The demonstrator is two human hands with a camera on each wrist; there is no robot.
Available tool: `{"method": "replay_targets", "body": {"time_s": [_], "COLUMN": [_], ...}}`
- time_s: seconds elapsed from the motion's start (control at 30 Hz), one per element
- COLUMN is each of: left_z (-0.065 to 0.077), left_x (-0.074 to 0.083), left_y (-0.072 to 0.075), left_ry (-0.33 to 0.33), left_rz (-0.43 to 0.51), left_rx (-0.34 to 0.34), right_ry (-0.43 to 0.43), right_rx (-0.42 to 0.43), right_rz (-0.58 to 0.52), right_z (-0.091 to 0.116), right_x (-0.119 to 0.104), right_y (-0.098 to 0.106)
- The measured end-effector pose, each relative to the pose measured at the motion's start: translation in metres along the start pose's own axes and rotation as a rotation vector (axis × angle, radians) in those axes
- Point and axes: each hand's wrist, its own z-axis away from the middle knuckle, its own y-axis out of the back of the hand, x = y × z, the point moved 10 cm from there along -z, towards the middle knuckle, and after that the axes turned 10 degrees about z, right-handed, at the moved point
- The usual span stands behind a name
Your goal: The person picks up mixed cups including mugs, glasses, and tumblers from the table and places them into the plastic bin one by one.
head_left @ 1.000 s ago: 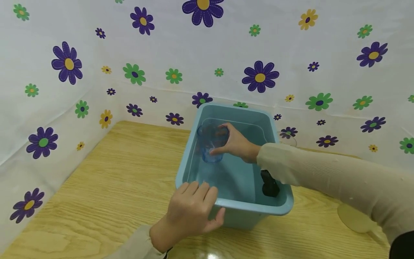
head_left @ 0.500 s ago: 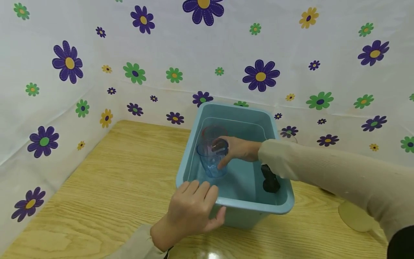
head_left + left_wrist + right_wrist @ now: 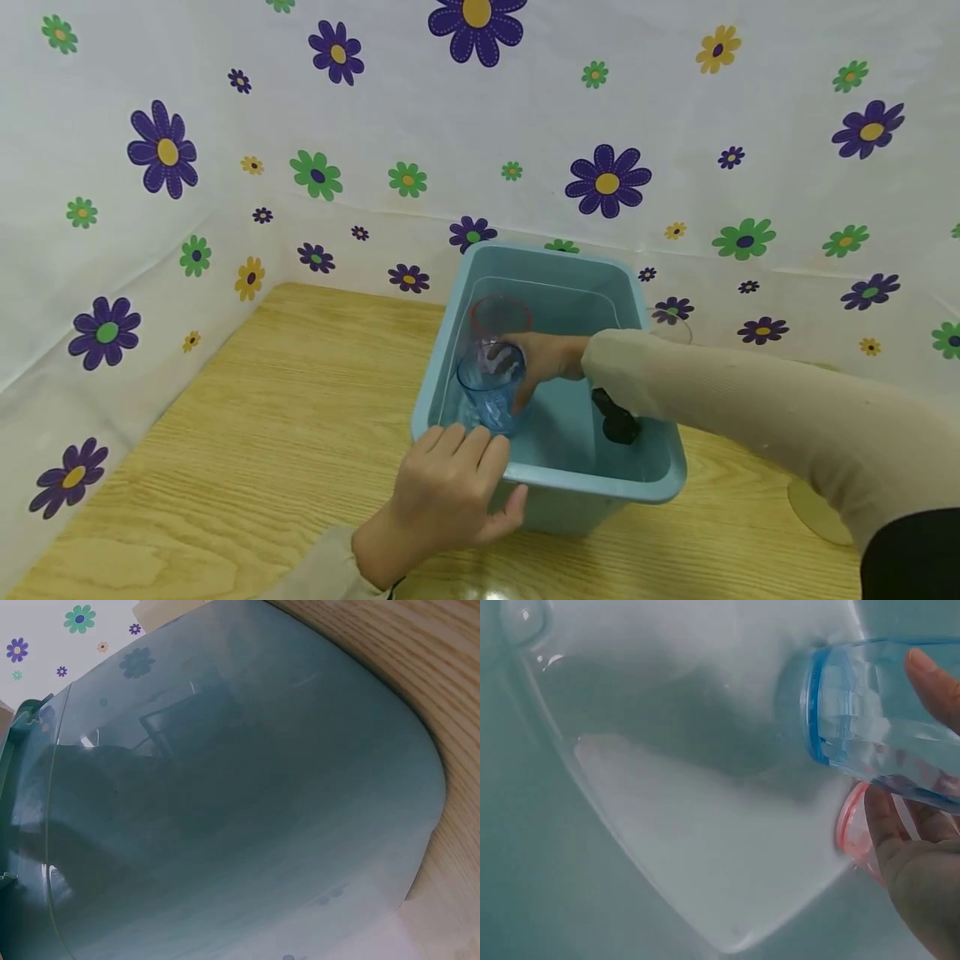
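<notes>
Right hand gripping blue cup upright, mouth up, left hand clasping tub rim

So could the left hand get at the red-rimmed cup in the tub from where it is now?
Probably not directly. The left hand grips the tub at its near rim, and the blue cup held by the right hand sits between it and the red-rimmed cup.
</notes>
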Motion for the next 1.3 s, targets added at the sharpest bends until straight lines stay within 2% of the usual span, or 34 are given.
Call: {"method": "replay_targets", "body": {"time_s": [0.13,0.47,0.63,0.77,1.13,1.3], "left_z": [-0.001,-0.001,-0.001,-0.002,-0.002,-0.002], "left_x": [0.0,0.002,0.002,0.002,0.002,0.002], "left_y": [0.0,0.001,0.001,0.001,0.0,-0.001], "left_ry": [-0.003,-0.006,-0.008,-0.01,0.001,0.001], "left_rz": [-0.004,-0.005,-0.011,-0.011,-0.016,-0.02], "left_rx": [0.001,0.009,0.011,0.01,-0.013,-0.016], "right_ry": [0.027,0.116,0.216,0.266,0.245,0.242], "right_rx": [0.016,0.073,0.095,0.131,0.24,0.236], "right_rz": [0.028,0.452,0.566,0.641,0.825,0.874], "right_z": [0.001,0.013,0.022,0.026,0.031,0.031], "right_x": [-0.004,-0.025,-0.045,-0.055,-0.062,-0.065], "right_y": [0.001,0.006,0.007,0.006,0.008,0.009]}}
